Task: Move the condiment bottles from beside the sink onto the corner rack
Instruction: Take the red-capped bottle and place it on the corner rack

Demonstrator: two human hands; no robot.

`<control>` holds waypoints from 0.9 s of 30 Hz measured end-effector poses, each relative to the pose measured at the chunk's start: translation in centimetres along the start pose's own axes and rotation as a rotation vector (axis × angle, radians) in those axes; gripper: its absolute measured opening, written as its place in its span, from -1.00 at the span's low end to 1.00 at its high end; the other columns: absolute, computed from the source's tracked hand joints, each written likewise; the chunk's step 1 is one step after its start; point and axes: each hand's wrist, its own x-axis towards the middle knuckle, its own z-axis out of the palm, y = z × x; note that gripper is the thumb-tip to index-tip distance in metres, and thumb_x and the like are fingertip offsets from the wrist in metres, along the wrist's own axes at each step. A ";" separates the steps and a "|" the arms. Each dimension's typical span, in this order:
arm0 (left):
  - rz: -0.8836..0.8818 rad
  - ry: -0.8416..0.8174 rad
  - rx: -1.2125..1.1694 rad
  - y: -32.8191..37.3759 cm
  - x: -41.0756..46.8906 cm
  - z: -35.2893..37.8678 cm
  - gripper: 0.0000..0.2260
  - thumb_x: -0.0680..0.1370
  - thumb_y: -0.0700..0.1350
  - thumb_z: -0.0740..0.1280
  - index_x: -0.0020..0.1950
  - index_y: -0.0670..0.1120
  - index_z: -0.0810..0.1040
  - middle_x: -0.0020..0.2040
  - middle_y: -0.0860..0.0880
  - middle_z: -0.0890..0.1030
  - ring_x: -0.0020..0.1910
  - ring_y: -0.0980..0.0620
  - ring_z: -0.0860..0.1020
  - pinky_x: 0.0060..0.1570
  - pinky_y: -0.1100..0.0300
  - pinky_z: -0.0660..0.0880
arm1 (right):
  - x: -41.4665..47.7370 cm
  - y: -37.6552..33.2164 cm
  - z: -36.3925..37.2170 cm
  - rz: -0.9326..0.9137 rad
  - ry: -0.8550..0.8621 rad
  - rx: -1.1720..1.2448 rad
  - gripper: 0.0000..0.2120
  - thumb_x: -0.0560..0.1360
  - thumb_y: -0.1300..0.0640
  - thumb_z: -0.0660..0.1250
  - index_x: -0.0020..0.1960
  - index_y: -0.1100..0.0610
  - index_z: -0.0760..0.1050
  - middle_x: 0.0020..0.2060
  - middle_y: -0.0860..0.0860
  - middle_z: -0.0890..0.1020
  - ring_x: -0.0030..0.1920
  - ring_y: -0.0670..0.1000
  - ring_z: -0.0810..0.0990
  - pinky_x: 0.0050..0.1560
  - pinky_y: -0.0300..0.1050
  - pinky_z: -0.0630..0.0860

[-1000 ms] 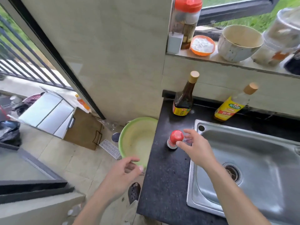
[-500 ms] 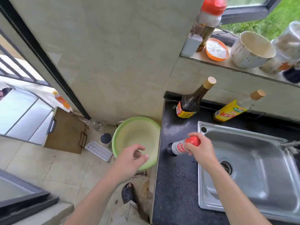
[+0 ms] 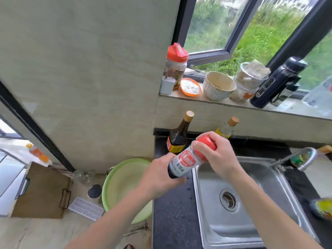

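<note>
A small red-capped bottle (image 3: 185, 163) with a red and white label is held tilted above the black counter (image 3: 172, 209), left of the sink (image 3: 251, 221). My right hand (image 3: 218, 157) grips its red cap and neck. My left hand (image 3: 158, 177) holds its dark lower body. Behind them a tall dark bottle (image 3: 178, 135) with a tan cap stands at the counter's back corner. A yellow-labelled bottle (image 3: 227, 128) with a tan cap stands to its right, partly hidden by my right hand. No corner rack is in view.
A window sill (image 3: 215, 100) carries a red-lidded jar (image 3: 175, 66), an orange dish, a cream bowl (image 3: 219, 86), a covered container and a dark flask (image 3: 276, 81). A faucet (image 3: 294, 159) reaches over the sink. A green basin (image 3: 124, 178) and a wooden board (image 3: 41, 191) lie on the floor at left.
My right hand lifted the red-capped bottle off the counter, and my left hand came up and took hold of its body. The view tilted up toward the window.
</note>
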 end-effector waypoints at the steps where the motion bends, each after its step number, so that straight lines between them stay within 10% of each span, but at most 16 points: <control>1: 0.005 -0.020 -0.010 0.5 0.2 0.3 -0.68 0.30 0.05 0.49 -0.04 0.05 0.49 -0.18 0.05 0.61 -0.23 0.06 0.55 -0.17 -0.04 0.55 | -0.1 0.1 -0.6 -0.064 0.005 -0.084 -0.86 0.45 0.09 0.46 -0.08 0.08 0.53 -0.18 0.00 0.60 -0.18 -0.04 0.59 -0.29 -0.30 0.55; 6: 0.001 -0.062 -0.031 1.6 0.7 1.9 -0.71 0.28 -0.02 0.48 -0.13 -0.07 0.46 -0.27 -0.07 0.60 -0.32 -0.05 0.52 -0.27 -0.04 0.52 | 0.5 0.1 -2.4 -0.413 -0.044 -0.624 -0.74 0.43 -0.16 0.32 -0.06 0.00 0.59 -0.15 -0.12 0.59 -0.20 -0.05 0.57 -0.16 -0.09 0.56; 12: -0.035 0.207 0.311 2.2 0.7 4.9 -0.71 0.36 0.03 0.42 -0.06 -0.03 0.40 -0.16 0.03 0.57 -0.20 -0.01 0.55 -0.29 0.09 0.48 | 2.2 -0.7 -1.1 -0.113 0.066 -0.983 -0.68 0.56 -0.04 0.14 -0.25 0.10 0.49 -0.30 0.02 0.49 -0.27 0.12 0.45 -0.25 -0.11 0.36; 16: -0.081 0.186 0.211 1.4 0.9 6.3 -0.71 0.33 0.03 0.42 -0.10 -0.04 0.39 -0.21 0.01 0.58 -0.26 -0.02 0.55 -0.30 0.08 0.50 | 3.3 -0.2 -0.7 -0.052 -0.031 -1.023 -0.73 0.55 -0.02 0.15 -0.16 0.10 0.54 -0.26 0.04 0.48 -0.21 0.13 0.49 -0.22 -0.11 0.40; 22: -0.075 -0.175 -0.272 -0.2 1.3 4.4 -0.74 0.24 -0.09 0.49 -0.16 -0.01 0.50 -0.31 0.08 0.54 -0.36 0.12 0.47 -0.34 0.18 0.46 | 2.3 3.3 -2.4 -0.858 -0.131 -0.685 -0.82 0.48 0.07 0.35 -0.25 0.13 0.58 -0.24 -0.01 0.62 -0.28 0.01 0.56 -0.33 -0.09 0.52; 27: -0.062 0.148 -0.047 0.6 1.2 6.5 -0.76 0.24 -0.06 0.43 -0.20 0.02 0.42 -0.36 0.04 0.54 -0.41 0.04 0.46 -0.40 0.08 0.44 | 1.9 2.3 -1.5 -0.546 0.062 -0.900 -0.72 0.49 -0.06 0.23 -0.27 0.09 0.54 -0.35 -0.04 0.55 -0.37 0.05 0.52 -0.40 -0.16 0.42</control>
